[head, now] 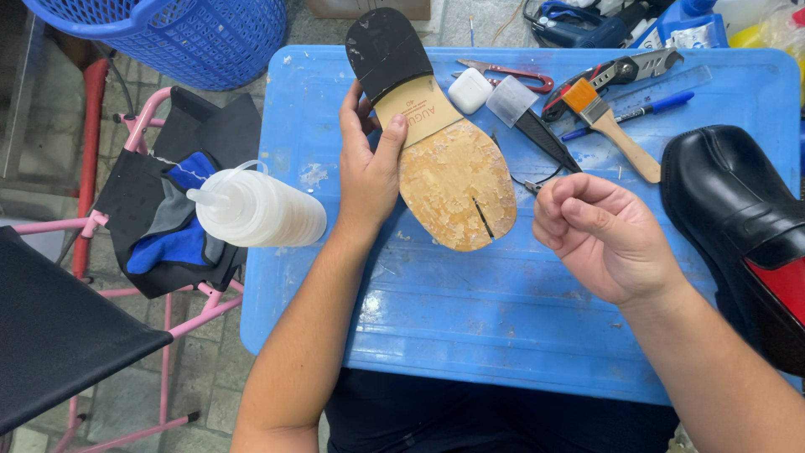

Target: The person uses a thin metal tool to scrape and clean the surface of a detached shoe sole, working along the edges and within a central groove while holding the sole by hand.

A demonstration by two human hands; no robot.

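Up at about twelve o'clock on the blue table (503, 335), the left hand (369, 172) grips a shoe sole (444, 159) by its narrow waist, thumb on the tan face and the fingers wrapped behind the edge. The sole is turned bottom-up, its black heel pointing to twelve o'clock and its worn, flaky forepart, with a short dark slit, toward five o'clock. The right hand (599, 235) hovers just at three o'clock of the sole, curled nearly closed, fingertips pinched together; whether anything sits between them I cannot tell. A white squeeze bottle (260, 210) lies on its side at nine o'clock, at the table's edge. A paintbrush (608, 126) with orange ferrule, a blue pen (646, 109) and red-handled scissors (511, 75) lie toward one o'clock. A black shoe (738, 218) rests at three o'clock.
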